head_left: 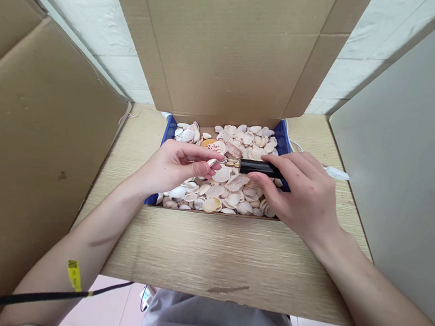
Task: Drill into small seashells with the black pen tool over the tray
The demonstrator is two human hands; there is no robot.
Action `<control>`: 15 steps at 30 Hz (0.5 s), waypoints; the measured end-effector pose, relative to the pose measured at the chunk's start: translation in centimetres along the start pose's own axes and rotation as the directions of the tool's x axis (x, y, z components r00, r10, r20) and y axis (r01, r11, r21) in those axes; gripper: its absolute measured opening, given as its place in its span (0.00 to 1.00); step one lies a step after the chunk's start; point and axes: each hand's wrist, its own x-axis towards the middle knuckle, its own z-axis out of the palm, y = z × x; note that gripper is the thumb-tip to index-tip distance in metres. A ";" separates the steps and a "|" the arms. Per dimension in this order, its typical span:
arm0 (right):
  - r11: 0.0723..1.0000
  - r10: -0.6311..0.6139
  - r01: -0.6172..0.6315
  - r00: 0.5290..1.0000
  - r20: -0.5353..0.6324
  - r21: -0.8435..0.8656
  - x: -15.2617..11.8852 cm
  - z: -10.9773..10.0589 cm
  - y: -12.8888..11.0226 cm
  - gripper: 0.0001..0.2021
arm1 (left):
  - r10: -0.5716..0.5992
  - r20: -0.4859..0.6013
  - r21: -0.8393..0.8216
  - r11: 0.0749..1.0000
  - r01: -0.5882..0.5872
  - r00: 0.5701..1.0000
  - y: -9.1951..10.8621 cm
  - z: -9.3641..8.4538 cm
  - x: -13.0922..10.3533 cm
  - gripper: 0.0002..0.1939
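Note:
Pinched between the thumb and fingers of my left hand [180, 167] is a small white shell [212, 162]. My right hand [301, 191] grips a black cylindrical tool [259, 168] from the right. The tool's brass-coloured tip [233, 164] points left and is close to the shell; whether they touch I cannot tell. Both hands are above an open box with blue sides [170, 129], which holds many pale shells [235, 199]. An orange ribbed shell [207, 142] and a yellowish one [211, 205] lie among them.
The box lid [232, 46] stands up at the back. A cardboard panel [39, 130] borders the wooden table [193, 253] on the left, a grey panel [411, 151] on the right. A white object [337, 173] lies behind my right hand. A black cable [35, 296] crosses at lower left.

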 end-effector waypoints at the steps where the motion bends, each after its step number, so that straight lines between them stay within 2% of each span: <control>1: 1.000 0.013 -0.013 1.000 0.014 0.005 0.0 0.0 -0.1 0.13 | 0.008 -0.007 -0.003 1.000 -0.008 1.000 0.0 0.0 0.0 0.12; 10: 0.999 0.031 -0.036 0.994 0.109 0.041 -0.2 -0.1 -0.2 0.16 | 0.011 -0.059 0.008 1.000 -0.011 0.998 -0.1 0.1 0.0 0.14; 15: 0.998 0.044 -0.048 0.995 0.085 0.047 -0.1 -0.2 -0.2 0.13 | -0.010 -0.023 0.041 0.999 0.011 1.000 -0.2 0.1 0.0 0.13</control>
